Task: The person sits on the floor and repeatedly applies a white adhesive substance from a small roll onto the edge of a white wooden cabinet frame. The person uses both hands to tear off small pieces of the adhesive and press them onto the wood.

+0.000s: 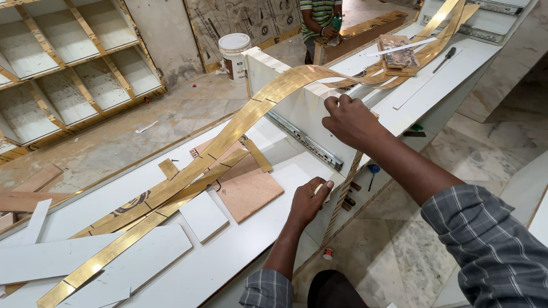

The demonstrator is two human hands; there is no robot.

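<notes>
Right hand (349, 117) pinched the gold laminate strip (240, 122) at the top edge of the upright white drawer panel (302, 117), fingers closed on it. Left hand (310, 199) lay lower, fingers curled over the panel's near corner, steadying it. The strip arched from the far worktop (456, 63) over the panel and ran down along the near worktop. To do it well: keep the strip flush with the edge, press evenly, hold the panel from tipping. Around: brown board offcut (248, 191), white offcuts (202, 215), a metal drawer slide (308, 141), white bucket (234, 54), screwdriver (444, 59). Loose gold strips crossing below could snag. Another person (319, 17) worked beyond.
</notes>
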